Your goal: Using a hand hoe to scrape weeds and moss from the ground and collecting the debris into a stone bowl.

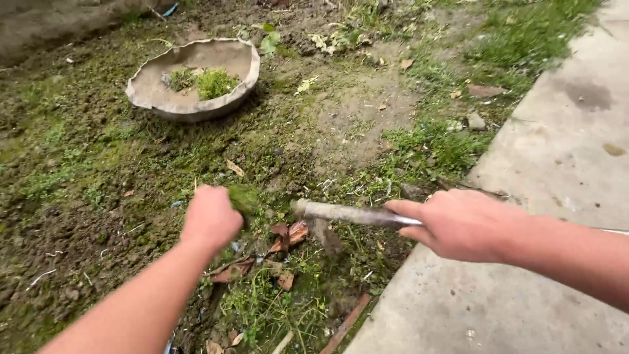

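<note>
A small tuft of green weeds (244, 196) sat clenched in the fingers of the left hand (209, 217), held just above the bare, dug-over soil (78, 216) near the middle of the view. Just beside it, the right hand (462, 224) was wrapped around the handle of a muddy digging tool (347, 214), whose soiled end pointed left toward the tuft and lay over a scatter of brown dead leaves (288, 237). Doing this step well probably meant keeping the grip low on the stems so the roots came away whole, and working the tool's end into the earth close under the plant rather than scraping across the top. The left forearm reached in from the lower left, wrist straight, knuckles up, fist closed on the greenery. The right forearm came in from the right edge, nearly level, hand turned palm down with the index finger stretched along the handle. Farther off, at the upper left, 1 shallow, battered pan (149, 92) rested on the ground with more pulled greenery inside. A concrete path (563, 164) ran along the right side, edged by grass (439, 141).
</note>
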